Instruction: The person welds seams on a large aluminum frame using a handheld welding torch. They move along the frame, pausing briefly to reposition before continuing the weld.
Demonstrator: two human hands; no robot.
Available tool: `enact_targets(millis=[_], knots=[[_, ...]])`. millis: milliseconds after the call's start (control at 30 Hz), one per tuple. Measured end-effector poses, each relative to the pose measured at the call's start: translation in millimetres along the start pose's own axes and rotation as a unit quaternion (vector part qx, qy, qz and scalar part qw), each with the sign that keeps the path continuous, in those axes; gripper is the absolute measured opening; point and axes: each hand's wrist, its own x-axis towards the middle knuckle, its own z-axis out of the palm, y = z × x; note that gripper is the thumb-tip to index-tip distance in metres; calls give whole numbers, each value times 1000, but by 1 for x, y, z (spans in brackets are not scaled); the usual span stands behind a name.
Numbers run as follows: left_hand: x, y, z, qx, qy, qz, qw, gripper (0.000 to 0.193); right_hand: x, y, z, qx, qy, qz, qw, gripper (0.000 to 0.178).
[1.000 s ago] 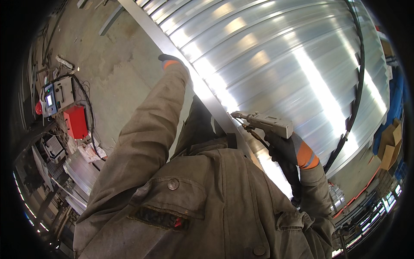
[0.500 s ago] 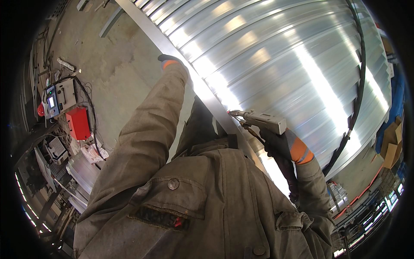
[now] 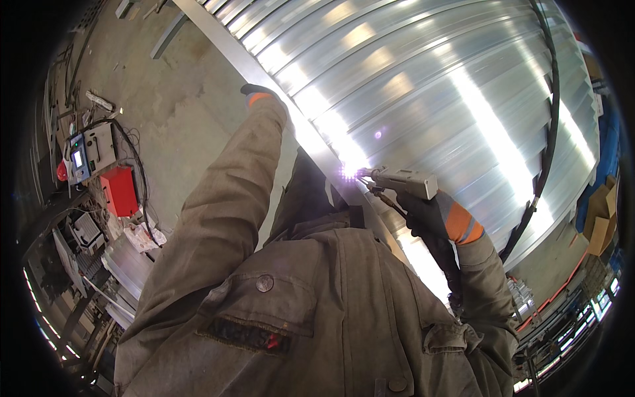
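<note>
My right hand, in a dark glove with an orange cuff, is closed around a welding gun. Its nozzle touches or nearly touches the metal edge bar of a large ribbed metal panel. A bright white-violet spark glows at the tip and hides the spot beneath it. Farther up the same bar, my gloved left hand lies against its outer side. Most of its fingers are hidden, so its grip cannot be made out.
A thick black cable runs across the panel's right side, and a dark hose hangs below the gun. On the left stand a control box with a lit screen and a red box. An open cardboard box is at far right.
A bright spark has appeared at the gun's tip, where only a small red glow showed before. Both hands stay nearly in place.
</note>
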Motion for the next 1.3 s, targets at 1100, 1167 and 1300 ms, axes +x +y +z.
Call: enact_targets(millis=[1100,1167,1300], knots=[[-54,-30,-44,15,-35,38,999,48,-12,-19,3,-20,6,3,1000,48],[-52,-27,-42,13,-39,39,998,49,-14,-20,3,-20,1,2,1000,52],[-25,-14,-14,-39,-4,20,999,50,-15,-21,5,-26,-8,-15,1000,51]])
